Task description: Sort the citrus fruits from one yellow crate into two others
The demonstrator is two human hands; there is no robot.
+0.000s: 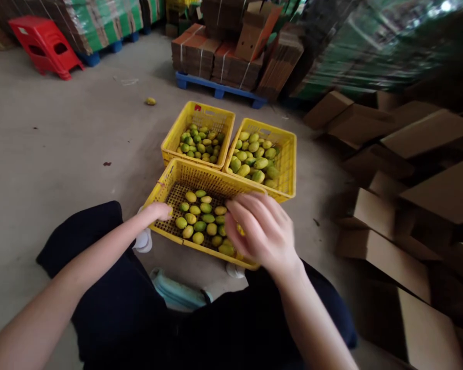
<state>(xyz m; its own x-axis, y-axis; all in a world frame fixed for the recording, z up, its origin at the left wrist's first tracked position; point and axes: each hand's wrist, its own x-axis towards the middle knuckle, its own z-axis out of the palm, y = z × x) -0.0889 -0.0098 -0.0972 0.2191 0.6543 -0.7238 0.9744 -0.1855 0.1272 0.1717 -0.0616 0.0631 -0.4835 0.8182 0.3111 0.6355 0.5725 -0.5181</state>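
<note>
A low yellow plastic crate stands between my knees, with several oval yellow-green fruits that look like lemons spread over its slotted bottom. My left hand reaches over its left wall, fingers closed, and a bit of yellow fruit shows at the fingertips. Above the right end of this crate is my right hand, slightly blurred. Its fingers are curled inward; a patch of yellow shows between thumb and fingers, but what they hold is mostly hidden. That hand covers part of the crate's right side.
Behind stand two more yellow crates, left and right, holding similar fruit. One fruit lies on the floor. A red stool, flattened cartons on a blue pallet and open cardboard boxes surround the area. I sit above something light blue.
</note>
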